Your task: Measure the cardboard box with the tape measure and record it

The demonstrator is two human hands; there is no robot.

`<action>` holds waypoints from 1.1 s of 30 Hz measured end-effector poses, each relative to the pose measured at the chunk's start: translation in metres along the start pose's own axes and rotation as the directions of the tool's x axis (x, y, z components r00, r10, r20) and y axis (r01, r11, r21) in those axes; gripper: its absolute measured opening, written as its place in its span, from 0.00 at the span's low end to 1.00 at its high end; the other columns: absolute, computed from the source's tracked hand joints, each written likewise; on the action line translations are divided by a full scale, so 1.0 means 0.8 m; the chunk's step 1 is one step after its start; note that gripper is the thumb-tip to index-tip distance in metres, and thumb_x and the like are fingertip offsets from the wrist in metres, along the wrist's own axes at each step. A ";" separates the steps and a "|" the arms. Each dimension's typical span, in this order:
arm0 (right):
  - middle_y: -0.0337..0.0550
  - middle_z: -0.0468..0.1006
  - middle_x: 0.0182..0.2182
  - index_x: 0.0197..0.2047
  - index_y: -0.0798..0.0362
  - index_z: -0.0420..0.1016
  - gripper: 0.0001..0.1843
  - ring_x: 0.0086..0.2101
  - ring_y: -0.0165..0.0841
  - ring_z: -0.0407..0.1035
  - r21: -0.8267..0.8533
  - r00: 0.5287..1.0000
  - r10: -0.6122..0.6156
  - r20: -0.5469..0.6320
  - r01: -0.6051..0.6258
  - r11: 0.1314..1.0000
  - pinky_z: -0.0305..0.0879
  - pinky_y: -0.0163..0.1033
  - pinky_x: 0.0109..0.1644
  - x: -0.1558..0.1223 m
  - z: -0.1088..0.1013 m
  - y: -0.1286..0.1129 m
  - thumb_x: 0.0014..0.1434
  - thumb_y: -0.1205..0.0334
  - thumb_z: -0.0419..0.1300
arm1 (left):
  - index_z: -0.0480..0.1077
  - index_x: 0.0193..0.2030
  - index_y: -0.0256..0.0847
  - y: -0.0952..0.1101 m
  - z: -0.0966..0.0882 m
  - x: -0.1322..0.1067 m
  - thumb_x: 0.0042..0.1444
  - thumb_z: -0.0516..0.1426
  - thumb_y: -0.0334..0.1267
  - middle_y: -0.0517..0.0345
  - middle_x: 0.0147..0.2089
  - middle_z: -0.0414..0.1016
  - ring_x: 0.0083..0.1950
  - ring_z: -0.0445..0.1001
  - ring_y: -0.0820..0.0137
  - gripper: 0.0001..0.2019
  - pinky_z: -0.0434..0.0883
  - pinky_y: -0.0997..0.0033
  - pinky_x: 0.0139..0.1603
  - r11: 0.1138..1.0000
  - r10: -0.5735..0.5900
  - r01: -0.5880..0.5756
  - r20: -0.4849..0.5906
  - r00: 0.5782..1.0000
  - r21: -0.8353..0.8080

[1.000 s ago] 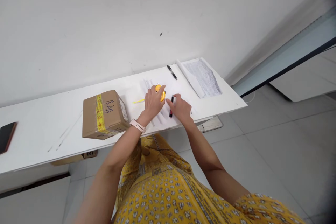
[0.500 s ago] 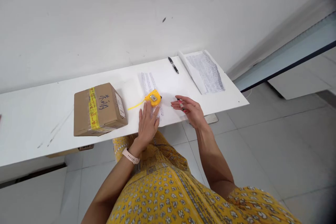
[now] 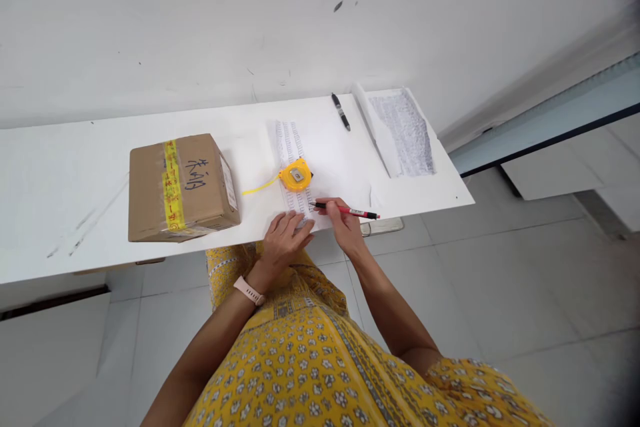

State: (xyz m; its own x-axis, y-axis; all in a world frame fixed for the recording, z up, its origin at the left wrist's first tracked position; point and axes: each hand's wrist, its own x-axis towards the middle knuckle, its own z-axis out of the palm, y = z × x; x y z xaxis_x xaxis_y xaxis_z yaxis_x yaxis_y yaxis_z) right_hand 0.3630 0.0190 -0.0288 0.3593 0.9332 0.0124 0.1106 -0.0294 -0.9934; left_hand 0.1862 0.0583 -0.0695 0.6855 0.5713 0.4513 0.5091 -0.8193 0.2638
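Note:
My right hand (image 3: 343, 223) grips a red and black pen (image 3: 357, 212), its tip at the written columns on a sheet of paper (image 3: 330, 170). My left hand (image 3: 286, 235) lies flat with fingers stretched on the sheet's near edge, holding nothing. Just beyond it a yellow tape measure (image 3: 296, 175) rests on the paper, a short length of yellow tape drawn out to the left. Left of the tape measure stands a taped cardboard box (image 3: 200, 197) with handwriting on its top.
A black pen (image 3: 341, 112) lies near the wall. Right of it is a curled pad of densely written paper (image 3: 403, 137). The narrow white table (image 3: 65, 180) runs along the wall, and its right end stops short of a dark-edged glass panel (image 3: 555, 127).
My right hand has come left and down to the paper, the pen now in a writing grip. My left hand has slid off the tape measure toward the near edge.

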 end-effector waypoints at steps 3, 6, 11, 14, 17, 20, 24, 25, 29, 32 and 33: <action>0.43 0.79 0.37 0.40 0.50 0.76 0.16 0.38 0.35 0.73 -0.039 1.000 0.017 0.000 -0.017 0.999 0.71 0.43 0.45 0.010 -0.001 0.008 0.59 0.46 0.64 | 0.76 0.53 0.47 0.000 0.005 -0.002 0.68 0.56 0.41 0.48 0.53 0.81 0.59 0.77 0.58 0.11 0.70 0.52 0.61 0.999 -0.007 0.007 -0.001 1.000 0.042; 0.39 0.75 0.31 0.36 0.50 0.73 0.14 0.31 0.32 0.70 -0.090 0.999 0.007 -0.041 -0.011 0.996 0.68 0.39 0.37 0.015 -0.001 0.016 0.57 0.48 0.65 | 0.76 0.52 0.47 -0.001 0.011 -0.002 0.67 0.57 0.39 0.49 0.52 0.82 0.58 0.78 0.59 0.10 0.71 0.53 0.59 0.997 0.041 -0.035 -0.079 0.996 0.076; 0.32 0.66 0.22 0.29 0.49 0.64 0.15 0.24 0.29 0.63 -0.159 0.991 -0.085 -0.100 0.068 0.985 0.61 0.37 0.29 0.016 0.006 0.025 0.58 0.51 0.64 | 0.76 0.50 0.45 0.000 0.013 0.002 0.64 0.61 0.43 0.50 0.48 0.83 0.53 0.80 0.59 0.10 0.73 0.56 0.55 0.988 0.123 -0.093 -0.255 0.959 0.124; 0.30 0.58 0.19 0.25 0.47 0.56 0.18 0.21 0.28 0.55 -0.239 0.974 -0.199 -0.106 0.170 0.956 0.55 0.36 0.27 0.016 0.010 0.026 0.59 0.55 0.61 | 0.77 0.49 0.44 0.002 0.011 0.003 0.64 0.61 0.44 0.51 0.48 0.83 0.52 0.81 0.59 0.11 0.74 0.57 0.54 0.989 0.115 -0.085 -0.268 0.956 0.124; 0.29 0.55 0.19 0.25 0.47 0.54 0.17 0.21 0.28 0.52 -0.278 0.966 -0.249 -0.072 0.220 0.935 0.51 0.36 0.26 0.017 0.012 0.024 0.59 0.57 0.59 | 0.76 0.51 0.45 0.002 0.010 0.001 0.64 0.61 0.41 0.53 0.52 0.83 0.54 0.80 0.60 0.10 0.73 0.57 0.57 0.990 0.107 -0.083 -0.216 0.971 0.115; 0.29 0.55 0.19 0.25 0.47 0.54 0.16 0.21 0.28 0.53 -0.310 0.966 -0.255 -0.051 0.228 0.923 0.51 0.36 0.26 0.018 0.012 0.024 0.59 0.58 0.58 | 0.76 0.52 0.46 0.003 0.009 0.000 0.65 0.60 0.40 0.55 0.55 0.81 0.55 0.79 0.61 0.10 0.72 0.56 0.59 0.990 0.103 -0.085 -0.168 0.980 0.110; 0.29 0.56 0.19 0.25 0.47 0.53 0.17 0.22 0.28 0.53 -0.326 0.966 -0.256 -0.034 0.231 0.917 0.52 0.36 0.27 0.017 0.012 0.023 0.60 0.58 0.57 | 0.77 0.50 0.45 0.004 0.008 0.001 0.65 0.60 0.40 0.55 0.55 0.82 0.53 0.80 0.61 0.09 0.73 0.56 0.56 0.986 0.123 -0.096 -0.200 0.972 0.138; 0.29 0.56 0.19 0.25 0.47 0.53 0.16 0.22 0.28 0.53 -0.329 0.966 -0.257 -0.032 0.232 0.915 0.52 0.36 0.27 0.017 0.012 0.023 0.60 0.58 0.57 | 0.77 0.49 0.45 0.004 0.008 0.002 0.65 0.60 0.41 0.56 0.54 0.82 0.52 0.80 0.61 0.09 0.73 0.56 0.56 0.984 0.130 -0.100 -0.213 0.968 0.147; 0.30 0.56 0.19 0.25 0.47 0.54 0.16 0.22 0.28 0.54 -0.345 0.969 -0.246 -0.033 0.220 0.912 0.53 0.36 0.27 0.016 0.012 0.022 0.60 0.58 0.57 | 0.77 0.49 0.44 0.004 0.009 0.002 0.65 0.60 0.41 0.57 0.54 0.82 0.52 0.80 0.61 0.09 0.74 0.57 0.55 0.981 0.139 -0.102 -0.239 0.961 0.162; 0.30 0.57 0.19 0.26 0.47 0.54 0.16 0.22 0.28 0.55 -0.363 0.971 -0.237 -0.025 0.212 0.907 0.54 0.36 0.28 0.015 0.011 0.021 0.61 0.58 0.57 | 0.77 0.49 0.45 0.003 0.011 0.001 0.65 0.60 0.41 0.56 0.54 0.82 0.53 0.80 0.61 0.09 0.73 0.56 0.56 0.983 0.135 -0.101 -0.236 0.962 0.150; 0.30 0.57 0.19 0.26 0.47 0.55 0.16 0.22 0.28 0.55 -0.367 0.971 -0.239 -0.025 0.213 0.905 0.54 0.36 0.28 0.015 0.011 0.020 0.61 0.58 0.57 | 0.77 0.50 0.45 0.003 0.012 0.000 0.65 0.60 0.41 0.55 0.54 0.82 0.53 0.80 0.61 0.09 0.73 0.56 0.56 0.985 0.131 -0.100 -0.230 0.964 0.143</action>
State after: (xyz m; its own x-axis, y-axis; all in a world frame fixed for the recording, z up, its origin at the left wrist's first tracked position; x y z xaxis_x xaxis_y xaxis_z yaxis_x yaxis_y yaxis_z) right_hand 0.3607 0.0330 -0.0459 0.3455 0.9039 0.2522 0.5171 0.0409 -0.8550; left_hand 0.1924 0.0568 -0.0767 0.6079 0.4323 0.6660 0.5074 -0.8567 0.0929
